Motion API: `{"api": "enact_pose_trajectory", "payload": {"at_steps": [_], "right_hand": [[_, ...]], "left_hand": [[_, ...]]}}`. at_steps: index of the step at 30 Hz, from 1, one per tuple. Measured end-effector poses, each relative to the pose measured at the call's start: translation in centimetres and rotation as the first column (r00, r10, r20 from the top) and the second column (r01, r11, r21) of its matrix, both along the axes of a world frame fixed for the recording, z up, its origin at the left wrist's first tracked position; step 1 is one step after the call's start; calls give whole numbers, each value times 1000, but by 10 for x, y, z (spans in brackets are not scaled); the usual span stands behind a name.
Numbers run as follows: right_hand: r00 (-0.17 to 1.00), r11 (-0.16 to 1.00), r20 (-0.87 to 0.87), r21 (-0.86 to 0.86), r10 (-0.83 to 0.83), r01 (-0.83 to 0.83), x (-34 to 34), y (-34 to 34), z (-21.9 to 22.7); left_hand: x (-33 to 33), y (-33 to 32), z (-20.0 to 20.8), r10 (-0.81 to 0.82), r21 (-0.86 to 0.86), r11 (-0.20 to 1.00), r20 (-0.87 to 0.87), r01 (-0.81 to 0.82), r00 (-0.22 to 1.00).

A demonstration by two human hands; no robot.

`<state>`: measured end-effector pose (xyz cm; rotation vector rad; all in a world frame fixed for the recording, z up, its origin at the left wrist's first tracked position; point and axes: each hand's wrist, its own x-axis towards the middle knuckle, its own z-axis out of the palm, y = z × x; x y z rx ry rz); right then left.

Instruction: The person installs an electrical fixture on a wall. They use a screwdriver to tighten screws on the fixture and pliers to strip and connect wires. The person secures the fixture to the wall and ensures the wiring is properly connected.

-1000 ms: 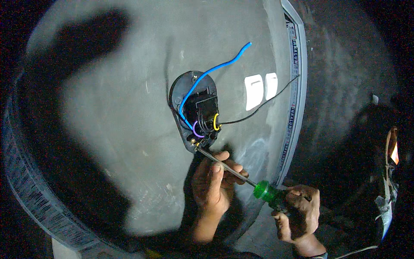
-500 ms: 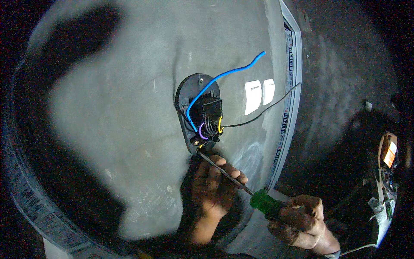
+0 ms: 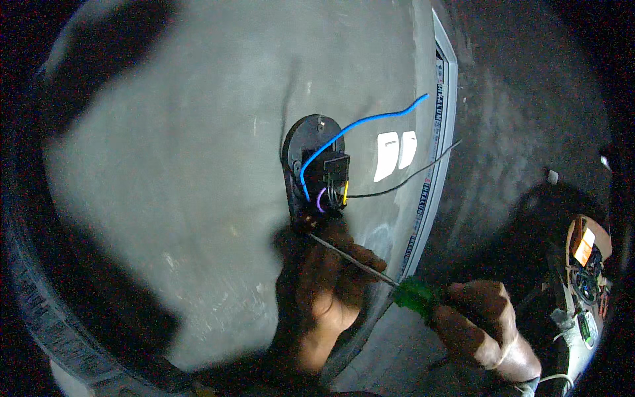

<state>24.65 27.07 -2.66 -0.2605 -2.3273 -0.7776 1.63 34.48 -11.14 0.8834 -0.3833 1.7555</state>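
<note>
Right hand (image 3: 479, 324): grip closed round green-handled screwdriver (image 3: 415, 296), lower right of black housing (image 3: 321, 165). Left hand (image 3: 331, 298) below housing, alongside the shaft (image 3: 358, 263); too dark to tell its grip. Metal shaft slants up-left, tip at housing's lower end; contact unclear. Vs 0.5 s ago: left hand and that end darker. Housing sits on grey wall (image 3: 165, 132), blue wire (image 3: 381, 117) arcing up-right. Bare wall left of housing; pale frame edge (image 3: 453, 86) right, past two white plates (image 3: 387, 155).
</note>
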Motion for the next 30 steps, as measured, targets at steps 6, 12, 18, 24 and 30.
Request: {"api": "enact_pose_trajectory", "payload": {"at_steps": [6,12,18,24,30], "right_hand": [[967,991,-246,-93,69,-94,-15,1,-8],[918,995,-396,-90,-4,-34,-18,-2,-14],[839,863,-520,-339,161,-376,-17,-2,-49],[696,799,-702,-501,-151,-332,-5,-64,-115],[436,825,-701,-449,-563,343,52,-186,-125]], "left_hand": [[9,-5,-6,48,-132,990,36,-43,998],[0,-8,-10,194,-136,971,-15,-195,981],[-2,-8,-28,970,212,79,-242,-974,26],[-6,-47,-27,477,-3,759,-678,-651,559],[64,-50,-62,111,12,989,-701,-145,704]]}}
